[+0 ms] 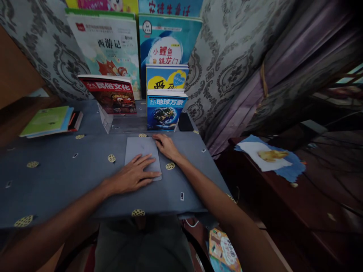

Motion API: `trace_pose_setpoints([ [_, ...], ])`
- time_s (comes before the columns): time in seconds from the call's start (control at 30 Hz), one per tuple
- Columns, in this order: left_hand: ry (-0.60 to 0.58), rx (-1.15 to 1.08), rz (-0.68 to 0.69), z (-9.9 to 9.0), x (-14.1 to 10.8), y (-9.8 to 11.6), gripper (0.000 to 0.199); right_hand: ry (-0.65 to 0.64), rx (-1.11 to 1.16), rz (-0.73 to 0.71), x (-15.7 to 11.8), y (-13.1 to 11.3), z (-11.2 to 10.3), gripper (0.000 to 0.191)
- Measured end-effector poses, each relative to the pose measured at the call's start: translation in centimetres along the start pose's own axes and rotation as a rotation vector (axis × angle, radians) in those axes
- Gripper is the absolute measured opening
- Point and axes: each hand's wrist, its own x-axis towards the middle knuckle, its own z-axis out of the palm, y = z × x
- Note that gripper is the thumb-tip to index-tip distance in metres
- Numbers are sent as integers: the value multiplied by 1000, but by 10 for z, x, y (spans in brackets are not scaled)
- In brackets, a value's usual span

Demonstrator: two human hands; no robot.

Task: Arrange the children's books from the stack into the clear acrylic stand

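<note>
A plain grey rectangular sheet or thin pad point(137, 148) lies flat on the cloth-covered table point(93, 177). My left hand point(133, 174) rests palm down across its lower half, fingers spread and pointing right. At the sheet's upper right corner is my right hand point(166, 146), its fingers bent and close together, touching the edge. Whether anything is between those fingers is too small to tell. Just beyond the sheet is a clear stand point(124, 124) with a red-covered book point(116, 96) on its left and a blue book with a globe point(164, 113) on its right.
Taller books point(110, 49) stand behind against the patterned curtain. Flat books point(47, 121) are stacked at the table's left. A black phone point(185, 122) lies by the stand's right side. On a dark red surface at right is a blue and white cloth point(255, 151).
</note>
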Motion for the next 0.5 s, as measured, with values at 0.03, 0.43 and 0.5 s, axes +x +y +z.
trace_pose_setpoints([
  [0.03,-13,-2,15,-1,-3,3,39,-2,-1,-3,0,0,0,39],
  [0.43,47,-77,17,-2,-7,5,34,-63,-123,-42,-9,-15,-4,36],
  [0.5,110,-116,-7,1,-8,1,34,-85,-183,-39,-13,-24,-4,36],
])
